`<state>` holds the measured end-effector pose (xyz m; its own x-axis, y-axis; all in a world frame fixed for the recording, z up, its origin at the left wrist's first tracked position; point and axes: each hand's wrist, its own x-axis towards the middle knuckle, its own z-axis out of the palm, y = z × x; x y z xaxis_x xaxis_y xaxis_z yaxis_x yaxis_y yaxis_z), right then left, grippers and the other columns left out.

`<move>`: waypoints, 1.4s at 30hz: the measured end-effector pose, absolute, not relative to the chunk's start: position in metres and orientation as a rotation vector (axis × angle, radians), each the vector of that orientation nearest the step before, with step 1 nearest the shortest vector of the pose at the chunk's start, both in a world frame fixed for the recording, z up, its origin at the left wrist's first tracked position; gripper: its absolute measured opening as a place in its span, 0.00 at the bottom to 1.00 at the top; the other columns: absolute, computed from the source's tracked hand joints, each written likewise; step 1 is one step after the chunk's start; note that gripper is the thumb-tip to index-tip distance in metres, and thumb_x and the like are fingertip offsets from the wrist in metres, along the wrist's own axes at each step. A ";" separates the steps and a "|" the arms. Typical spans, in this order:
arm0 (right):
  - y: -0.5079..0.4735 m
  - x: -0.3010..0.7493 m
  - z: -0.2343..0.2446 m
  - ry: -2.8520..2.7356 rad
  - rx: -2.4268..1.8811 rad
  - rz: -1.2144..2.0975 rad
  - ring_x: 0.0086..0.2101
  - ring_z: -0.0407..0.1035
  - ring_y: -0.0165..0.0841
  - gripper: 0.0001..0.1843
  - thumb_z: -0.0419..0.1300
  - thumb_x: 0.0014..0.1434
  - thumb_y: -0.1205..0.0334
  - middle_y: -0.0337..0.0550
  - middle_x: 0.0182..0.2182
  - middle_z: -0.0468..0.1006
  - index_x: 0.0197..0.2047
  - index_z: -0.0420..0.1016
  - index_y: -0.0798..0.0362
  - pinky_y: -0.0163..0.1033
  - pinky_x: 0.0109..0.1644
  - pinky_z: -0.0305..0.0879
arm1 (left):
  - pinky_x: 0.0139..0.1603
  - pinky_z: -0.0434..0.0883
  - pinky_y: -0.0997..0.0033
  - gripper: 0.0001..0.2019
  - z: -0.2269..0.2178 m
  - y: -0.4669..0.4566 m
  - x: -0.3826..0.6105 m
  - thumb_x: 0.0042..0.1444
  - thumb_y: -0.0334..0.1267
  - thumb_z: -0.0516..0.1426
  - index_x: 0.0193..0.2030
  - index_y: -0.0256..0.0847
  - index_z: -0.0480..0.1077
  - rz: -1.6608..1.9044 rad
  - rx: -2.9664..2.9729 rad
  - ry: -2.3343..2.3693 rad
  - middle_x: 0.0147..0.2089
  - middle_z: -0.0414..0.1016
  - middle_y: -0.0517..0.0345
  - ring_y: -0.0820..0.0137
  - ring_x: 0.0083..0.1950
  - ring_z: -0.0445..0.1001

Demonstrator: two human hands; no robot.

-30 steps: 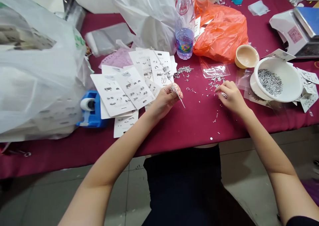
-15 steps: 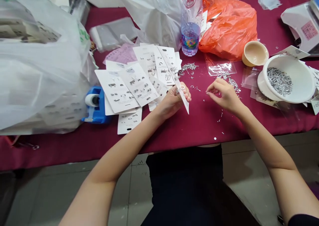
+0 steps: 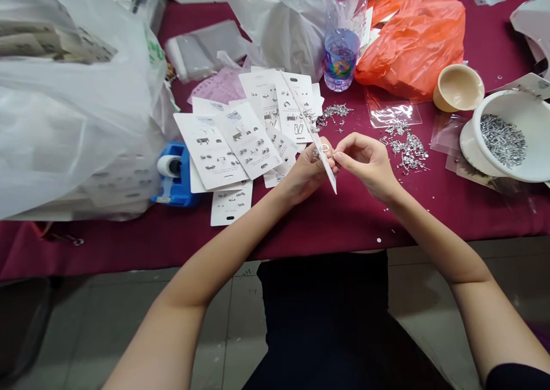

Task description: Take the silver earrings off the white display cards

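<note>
Narrow white earring card (image 3: 330,175), tilted on edge, pinched in left hand (image 3: 306,175). Small silver ring (image 3: 325,148) lies against its edge.

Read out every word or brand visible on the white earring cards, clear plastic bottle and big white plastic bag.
"claires": on a white earring card, bottom edge.
Green lettering on the white plastic bag: too blurred.
Red logo on the clear plastic bottle: too blurred.
Other cards' small print: too small.

Hands (image 3: 306,173) (image 3: 366,162) now together at the card (image 3: 323,160)
</note>
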<state>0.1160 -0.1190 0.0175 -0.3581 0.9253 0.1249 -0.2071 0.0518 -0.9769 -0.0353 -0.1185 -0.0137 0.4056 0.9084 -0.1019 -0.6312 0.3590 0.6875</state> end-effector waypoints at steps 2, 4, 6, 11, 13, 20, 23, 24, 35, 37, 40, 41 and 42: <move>-0.119 0.117 0.016 -1.371 -0.811 1.478 0.29 0.76 0.27 0.22 0.74 0.54 0.46 0.38 0.28 0.80 0.33 0.73 0.54 0.36 0.37 0.79 | 0.31 0.71 0.87 0.23 -0.012 -0.119 -0.035 0.39 0.37 0.77 0.28 0.38 0.66 1.060 0.623 0.508 0.24 0.70 0.70 0.84 0.25 0.71; -0.118 0.119 0.015 -1.385 -0.829 1.461 0.30 0.76 0.28 0.22 0.74 0.53 0.45 0.39 0.29 0.80 0.33 0.73 0.54 0.37 0.38 0.79 | 0.31 0.70 0.87 0.23 -0.010 -0.119 -0.035 0.39 0.37 0.77 0.27 0.38 0.65 1.051 0.641 0.499 0.24 0.70 0.70 0.85 0.25 0.70; -0.117 0.122 0.014 -1.409 -0.846 1.451 0.31 0.76 0.28 0.22 0.75 0.51 0.45 0.39 0.30 0.80 0.33 0.74 0.54 0.38 0.40 0.79 | 0.31 0.69 0.86 0.24 -0.009 -0.119 -0.035 0.39 0.38 0.77 0.26 0.38 0.64 1.033 0.670 0.504 0.24 0.69 0.70 0.84 0.25 0.69; -0.117 0.130 0.010 -1.442 -0.856 1.488 0.33 0.77 0.29 0.21 0.79 0.47 0.52 0.41 0.32 0.81 0.32 0.76 0.56 0.37 0.41 0.79 | 0.31 0.69 0.83 0.24 -0.017 -0.120 -0.036 0.38 0.40 0.77 0.26 0.38 0.65 1.002 0.751 0.525 0.24 0.67 0.69 0.83 0.24 0.65; -0.119 0.131 0.007 -1.435 -0.839 1.501 0.33 0.77 0.30 0.19 0.78 0.48 0.54 0.42 0.31 0.81 0.33 0.76 0.56 0.37 0.41 0.79 | 0.32 0.69 0.82 0.24 -0.022 -0.120 -0.036 0.38 0.40 0.77 0.26 0.38 0.65 0.994 0.769 0.535 0.24 0.66 0.70 0.83 0.24 0.64; -0.124 0.130 0.000 -1.438 -0.853 1.472 0.32 0.76 0.30 0.18 0.75 0.52 0.52 0.41 0.31 0.80 0.33 0.75 0.55 0.39 0.41 0.79 | 0.28 0.66 0.83 0.25 -0.025 -0.119 -0.034 0.38 0.39 0.77 0.24 0.38 0.62 0.963 0.764 0.533 0.23 0.65 0.69 0.82 0.25 0.64; -0.125 0.129 -0.001 -1.415 -0.862 1.452 0.32 0.77 0.30 0.18 0.75 0.53 0.52 0.41 0.30 0.80 0.33 0.75 0.55 0.39 0.40 0.79 | 0.28 0.67 0.83 0.25 -0.025 -0.119 -0.034 0.38 0.39 0.77 0.24 0.38 0.62 0.978 0.757 0.544 0.23 0.66 0.69 0.82 0.25 0.65; -0.125 0.128 -0.001 -1.405 -0.866 1.449 0.32 0.77 0.30 0.18 0.75 0.53 0.52 0.40 0.29 0.80 0.32 0.75 0.55 0.39 0.40 0.79 | 0.29 0.67 0.83 0.25 -0.026 -0.119 -0.034 0.38 0.39 0.77 0.25 0.38 0.63 0.983 0.755 0.550 0.24 0.66 0.69 0.82 0.25 0.65; -0.121 0.130 -0.002 -1.362 -0.869 1.569 0.30 0.77 0.30 0.22 0.76 0.50 0.47 0.39 0.28 0.80 0.32 0.75 0.55 0.40 0.40 0.79 | 0.32 0.68 0.82 0.25 -0.032 -0.120 -0.034 0.39 0.44 0.77 0.26 0.38 0.64 0.996 0.790 0.569 0.24 0.65 0.70 0.82 0.25 0.64; -0.121 0.130 -0.002 -1.352 -0.860 1.585 0.30 0.77 0.29 0.21 0.77 0.50 0.48 0.38 0.28 0.80 0.32 0.75 0.55 0.39 0.40 0.79 | 0.31 0.68 0.82 0.26 -0.032 -0.120 -0.034 0.37 0.45 0.77 0.25 0.38 0.64 1.002 0.786 0.577 0.24 0.64 0.70 0.82 0.26 0.64; -0.120 0.130 -0.004 -1.323 -0.851 1.611 0.29 0.76 0.29 0.21 0.78 0.47 0.49 0.38 0.27 0.80 0.31 0.75 0.55 0.39 0.39 0.79 | 0.30 0.68 0.81 0.29 -0.031 -0.120 -0.033 0.33 0.48 0.78 0.24 0.38 0.62 1.005 0.780 0.604 0.23 0.64 0.70 0.82 0.25 0.64; -0.120 0.130 -0.004 -1.316 -0.850 1.616 0.29 0.76 0.29 0.21 0.78 0.47 0.49 0.38 0.27 0.80 0.31 0.75 0.55 0.39 0.39 0.79 | 0.30 0.68 0.81 0.30 -0.031 -0.120 -0.033 0.32 0.48 0.78 0.24 0.38 0.62 1.002 0.780 0.614 0.23 0.64 0.69 0.82 0.25 0.63; -0.120 0.130 -0.004 -1.313 -0.851 1.620 0.29 0.76 0.29 0.22 0.78 0.47 0.49 0.38 0.27 0.80 0.31 0.76 0.55 0.39 0.39 0.79 | 0.29 0.68 0.81 0.30 -0.030 -0.120 -0.033 0.32 0.48 0.78 0.24 0.38 0.62 0.997 0.781 0.622 0.23 0.64 0.69 0.82 0.25 0.63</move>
<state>0.1301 -0.1196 -0.0041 -0.3969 0.9178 0.0103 -0.2002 -0.0756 -0.9768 -0.0332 -0.1203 -0.0301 0.4166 0.9028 -0.1066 -0.4925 0.3227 0.8083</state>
